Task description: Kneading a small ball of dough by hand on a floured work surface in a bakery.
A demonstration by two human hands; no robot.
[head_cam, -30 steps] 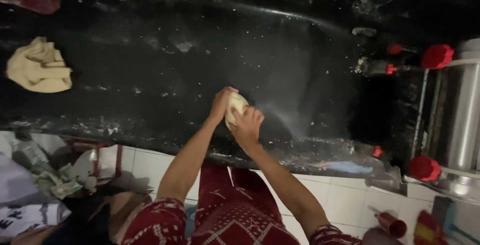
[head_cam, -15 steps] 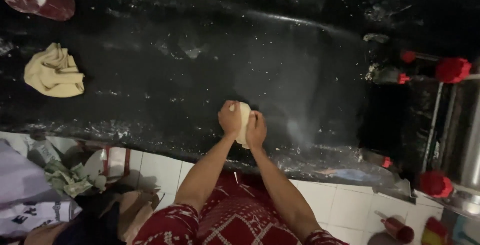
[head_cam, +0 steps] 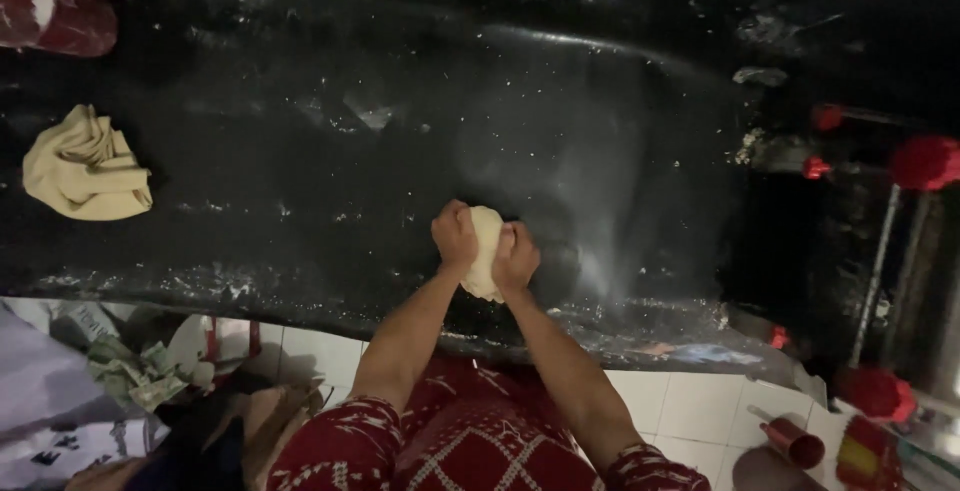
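Both hands on one dough lump (head_cam: 486, 251), near front edge of the black bench (head_cam: 300, 181); left hand (head_cam: 455, 236) curled over its left side, right hand (head_cam: 516, 256) curled over its right side, fingers wrapped tight on the dough, lump squeezed between them; dough pale, rounded, top and bottom showing between the hands; whether it rests on the bench or is lifted just off it, cannot tell.

Bench surface dark, dusted with flour; white smear fanning out right of the hands; flour crumbs along the front edge.

Containers: red scoop (head_cam: 50, 11) at far left corner of the bench, handle pointing right, inside coated white, contents otherwise not readable; small red cup (head_cam: 795, 441) on the tiled floor at lower right, lying tilted, open end dark, contents cannot tell.

Second dough piece (head_cam: 85, 166), yellowish, folded and crumpled, on the bench at left, well apart from the hands.

Right side: machine (head_cam: 900, 271) with red knobs and a metal rod, partly out of view.

Below the bench at left: white tiles, crumpled paper (head_cam: 140, 376), dark cloth; too dim to sort further.

Sleeves red with white pattern.
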